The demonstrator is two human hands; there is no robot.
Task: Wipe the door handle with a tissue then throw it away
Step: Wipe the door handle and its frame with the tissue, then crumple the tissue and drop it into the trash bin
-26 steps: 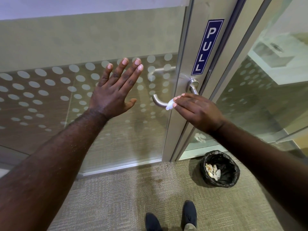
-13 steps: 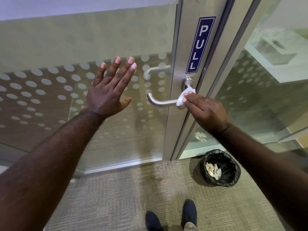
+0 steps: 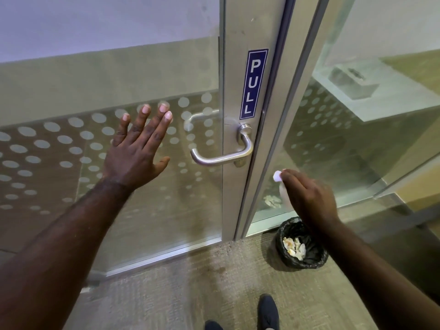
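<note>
A silver lever door handle (image 3: pixel 222 157) sticks out from the metal door frame below a blue PULL sign (image 3: pixel 253 84). My right hand (image 3: pixel 308 197) is below and right of the handle, apart from it, pinching a small white tissue (image 3: pixel 277 176) at the fingertips. My left hand (image 3: pixel 138 148) is flat with fingers spread against the dotted glass door, left of the handle. A small bin with a black liner (image 3: pixel 301 244) stands on the floor under my right hand, with crumpled tissues inside.
A glass side panel (image 3: pixel 357 139) rises to the right of the frame, with a crumpled tissue's reflection low in it. Carpet (image 3: pixel 190 294) covers the floor. My two dark shoes (image 3: pixel 267 313) show at the bottom edge.
My right hand has come off the handle with the tissue and dropped down to the right, toward the bin. The left hand stays on the glass.
</note>
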